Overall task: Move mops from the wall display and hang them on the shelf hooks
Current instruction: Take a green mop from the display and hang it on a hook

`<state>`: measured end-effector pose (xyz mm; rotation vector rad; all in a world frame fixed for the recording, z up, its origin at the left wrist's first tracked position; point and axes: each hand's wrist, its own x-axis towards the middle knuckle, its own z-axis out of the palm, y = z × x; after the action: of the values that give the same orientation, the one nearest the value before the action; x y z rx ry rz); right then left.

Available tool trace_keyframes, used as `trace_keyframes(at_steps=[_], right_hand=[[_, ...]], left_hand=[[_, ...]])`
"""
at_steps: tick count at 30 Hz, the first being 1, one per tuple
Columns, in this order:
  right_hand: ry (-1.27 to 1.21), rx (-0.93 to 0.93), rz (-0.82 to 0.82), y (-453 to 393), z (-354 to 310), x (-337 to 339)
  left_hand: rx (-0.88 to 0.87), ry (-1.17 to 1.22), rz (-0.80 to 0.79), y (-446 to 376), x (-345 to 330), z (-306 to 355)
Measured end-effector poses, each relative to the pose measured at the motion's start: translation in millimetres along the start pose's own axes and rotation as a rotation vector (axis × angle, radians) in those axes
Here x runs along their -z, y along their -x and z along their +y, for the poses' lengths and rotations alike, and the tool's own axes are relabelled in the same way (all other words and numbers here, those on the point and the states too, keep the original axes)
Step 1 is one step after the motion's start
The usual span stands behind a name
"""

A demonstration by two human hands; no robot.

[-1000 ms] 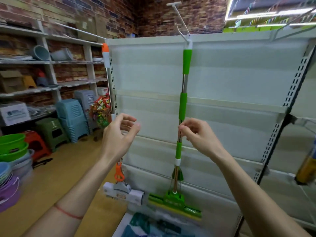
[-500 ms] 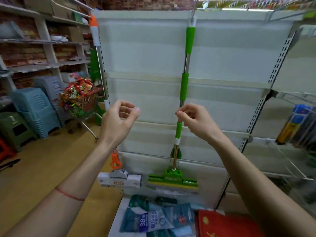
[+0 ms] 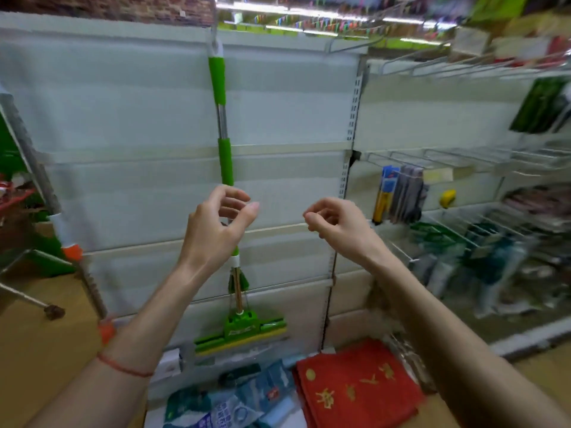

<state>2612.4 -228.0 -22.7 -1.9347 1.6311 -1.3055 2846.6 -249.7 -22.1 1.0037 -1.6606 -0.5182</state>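
Head view: green mop [image 3: 226, 159] hung upright from the top of the white shelf panel [image 3: 123, 103]. Left hand [image 3: 216, 228] and right hand [image 3: 338, 225] were raised, fingers loosely curled, holding nothing; left overlapped the handle.

Right hand [image 3: 343, 225] is off the green mop [image 3: 223, 112] now — well clear to its right, fingers loosely curled on nothing. Left hand [image 3: 216, 230] has slid across in front of the handle — view swings right.
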Motion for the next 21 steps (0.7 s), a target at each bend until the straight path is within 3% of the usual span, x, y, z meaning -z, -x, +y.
trace_keyframes(at_steps=[12, 21], right_hand=[[0.220, -0.356, 0.435, 121, 153, 270], [0.303, -0.517, 0.686, 211, 232, 442]], left_hand=[[-0.179, 0.363, -0.519, -1, -330, 128], [-0.268, 0.510, -0.767, 39, -538, 242]])
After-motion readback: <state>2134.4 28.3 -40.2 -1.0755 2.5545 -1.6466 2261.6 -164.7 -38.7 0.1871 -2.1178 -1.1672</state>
